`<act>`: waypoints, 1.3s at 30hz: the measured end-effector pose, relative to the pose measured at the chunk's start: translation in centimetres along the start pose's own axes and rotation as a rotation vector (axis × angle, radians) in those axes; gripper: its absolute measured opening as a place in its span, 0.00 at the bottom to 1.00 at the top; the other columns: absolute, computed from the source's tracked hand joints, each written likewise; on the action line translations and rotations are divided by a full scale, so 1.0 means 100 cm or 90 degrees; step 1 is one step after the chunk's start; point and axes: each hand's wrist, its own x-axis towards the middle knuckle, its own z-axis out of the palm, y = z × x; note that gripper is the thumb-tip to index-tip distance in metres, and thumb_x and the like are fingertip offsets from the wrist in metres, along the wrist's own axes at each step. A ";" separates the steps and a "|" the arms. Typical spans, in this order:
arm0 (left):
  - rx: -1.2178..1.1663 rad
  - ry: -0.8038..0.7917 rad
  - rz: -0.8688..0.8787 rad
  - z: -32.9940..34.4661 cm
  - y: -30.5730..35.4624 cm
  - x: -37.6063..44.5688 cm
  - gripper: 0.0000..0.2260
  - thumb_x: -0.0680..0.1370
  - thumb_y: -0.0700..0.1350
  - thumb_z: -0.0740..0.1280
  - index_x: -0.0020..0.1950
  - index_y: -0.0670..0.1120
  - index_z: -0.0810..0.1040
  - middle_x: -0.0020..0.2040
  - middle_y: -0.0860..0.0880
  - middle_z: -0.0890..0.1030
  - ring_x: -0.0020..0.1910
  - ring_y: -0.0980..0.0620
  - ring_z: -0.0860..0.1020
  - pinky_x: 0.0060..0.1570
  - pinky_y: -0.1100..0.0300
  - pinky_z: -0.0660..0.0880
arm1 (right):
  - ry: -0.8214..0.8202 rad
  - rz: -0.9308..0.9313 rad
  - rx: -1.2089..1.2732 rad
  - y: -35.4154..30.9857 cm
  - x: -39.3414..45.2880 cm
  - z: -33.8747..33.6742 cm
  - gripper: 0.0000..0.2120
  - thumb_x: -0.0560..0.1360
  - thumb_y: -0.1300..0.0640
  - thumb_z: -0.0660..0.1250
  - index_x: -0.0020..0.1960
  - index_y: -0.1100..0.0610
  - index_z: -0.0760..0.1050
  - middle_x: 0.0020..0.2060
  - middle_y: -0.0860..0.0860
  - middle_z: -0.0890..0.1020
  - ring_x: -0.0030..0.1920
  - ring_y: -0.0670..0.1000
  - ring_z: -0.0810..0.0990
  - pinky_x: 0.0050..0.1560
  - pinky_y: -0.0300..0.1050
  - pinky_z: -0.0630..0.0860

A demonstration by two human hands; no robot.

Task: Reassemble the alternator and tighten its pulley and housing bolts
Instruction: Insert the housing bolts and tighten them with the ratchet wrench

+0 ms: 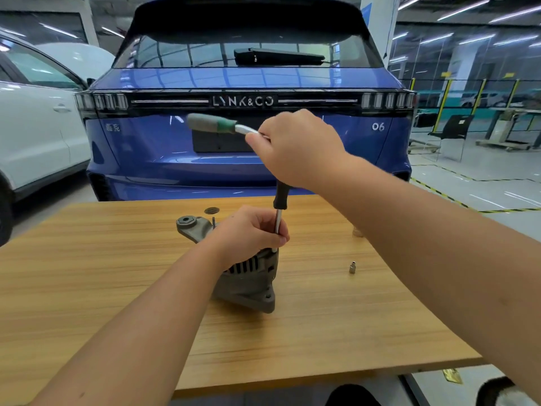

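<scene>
1. Alternator [248, 276] stands near the middle of the wooden worktop [117, 288], finned housing showing below the left hand [248, 230].
2. Left hand's grip – fingers curled round the steel extension shaft [278, 224], low down, just above the housing; it steadies the shaft and seems to bear on the alternator.
3. Right hand [295, 148] – grip wrapped round the ratchet [216, 124] at its head; the grey-green handle juts left, blurred.
4. Step in hand, as judged: tightening a housing bolt. The bolt itself is hidden. To do it well – keep the shaft plumb over the bolt, press down, hold the body from turning, finish snug rather than forced.
5. Count: one alternator, one ratchet, one extension; one loose socket [352, 267] to the right, well apart; one dark round part [211, 210] behind the alternator.
</scene>
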 end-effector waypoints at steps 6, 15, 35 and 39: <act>0.005 -0.006 0.001 -0.002 -0.002 0.001 0.10 0.77 0.43 0.74 0.45 0.61 0.84 0.46 0.58 0.86 0.46 0.61 0.84 0.51 0.57 0.78 | -0.218 0.436 0.808 0.003 0.006 -0.021 0.05 0.79 0.60 0.61 0.54 0.56 0.74 0.32 0.49 0.84 0.35 0.52 0.86 0.48 0.53 0.79; 0.002 0.000 -0.020 0.000 0.001 0.001 0.15 0.78 0.41 0.74 0.42 0.64 0.83 0.44 0.61 0.86 0.43 0.66 0.82 0.46 0.62 0.74 | 0.240 0.310 0.920 -0.010 -0.018 0.036 0.02 0.80 0.56 0.67 0.49 0.51 0.76 0.46 0.51 0.83 0.47 0.47 0.80 0.46 0.45 0.77; 0.012 0.009 -0.009 0.000 0.002 0.000 0.14 0.77 0.41 0.74 0.43 0.62 0.83 0.44 0.61 0.86 0.45 0.66 0.82 0.45 0.64 0.73 | 0.050 -0.151 0.216 0.007 -0.021 0.013 0.14 0.85 0.49 0.57 0.57 0.52 0.79 0.44 0.48 0.74 0.45 0.51 0.75 0.45 0.49 0.72; 0.017 0.004 -0.002 0.000 0.001 0.000 0.12 0.77 0.42 0.74 0.44 0.61 0.84 0.45 0.59 0.86 0.46 0.63 0.83 0.47 0.61 0.75 | -0.013 0.040 0.102 -0.003 -0.001 -0.002 0.20 0.82 0.47 0.60 0.33 0.53 0.68 0.28 0.49 0.70 0.29 0.52 0.69 0.30 0.45 0.63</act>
